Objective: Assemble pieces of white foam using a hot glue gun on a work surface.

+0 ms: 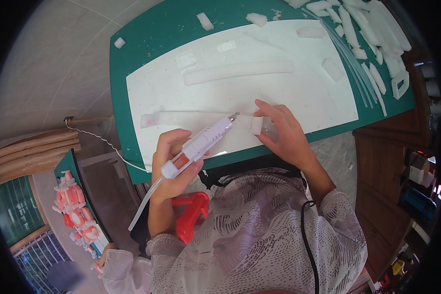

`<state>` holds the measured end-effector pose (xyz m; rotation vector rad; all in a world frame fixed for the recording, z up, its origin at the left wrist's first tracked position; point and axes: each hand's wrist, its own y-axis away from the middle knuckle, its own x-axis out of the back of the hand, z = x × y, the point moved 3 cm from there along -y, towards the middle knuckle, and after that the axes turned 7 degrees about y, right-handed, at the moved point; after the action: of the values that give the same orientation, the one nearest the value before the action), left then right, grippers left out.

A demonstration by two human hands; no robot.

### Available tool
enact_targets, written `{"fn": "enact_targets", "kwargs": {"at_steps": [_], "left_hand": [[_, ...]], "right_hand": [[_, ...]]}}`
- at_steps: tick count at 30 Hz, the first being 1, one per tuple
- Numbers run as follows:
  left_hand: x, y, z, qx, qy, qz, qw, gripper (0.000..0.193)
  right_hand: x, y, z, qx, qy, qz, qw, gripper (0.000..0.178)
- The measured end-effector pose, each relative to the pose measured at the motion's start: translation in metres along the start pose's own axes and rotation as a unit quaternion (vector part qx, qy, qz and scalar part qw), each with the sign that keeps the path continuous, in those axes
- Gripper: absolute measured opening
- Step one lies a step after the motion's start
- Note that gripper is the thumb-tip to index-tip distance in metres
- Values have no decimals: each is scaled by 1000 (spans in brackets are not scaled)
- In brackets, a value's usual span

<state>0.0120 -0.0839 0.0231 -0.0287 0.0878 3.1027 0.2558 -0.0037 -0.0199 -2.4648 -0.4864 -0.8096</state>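
My left hand (170,169) is wrapped round a white hot glue gun (198,146). The gun's metal nozzle points up and right, and a long translucent glue stick (146,203) trails from its back end. Between the fingers and thumb of my right hand (289,134) is a small white foam block (256,125). The nozzle is a short way left of that block, apart from it. Beneath, a thin white foam strip (196,116) lies across the white board (161,90), its thicker left end marked with a pinkish spot.
A thick foam strip (237,72) lies farther back on the board. Foam offcuts and long thin rods (355,66) cover the right of the green table (120,88). A white cable (103,139) reaches the table's left edge. At lower left is another person's sleeve (125,269) beside red-and-white pieces (76,206).
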Motion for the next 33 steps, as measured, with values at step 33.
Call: {"fn": "enact_targets", "kwargs": {"at_steps": [33], "left_hand": [[116, -23, -31, 6, -425, 292, 857, 67]], "right_hand": [[25, 1, 31, -141, 9, -5, 990, 70]]}}
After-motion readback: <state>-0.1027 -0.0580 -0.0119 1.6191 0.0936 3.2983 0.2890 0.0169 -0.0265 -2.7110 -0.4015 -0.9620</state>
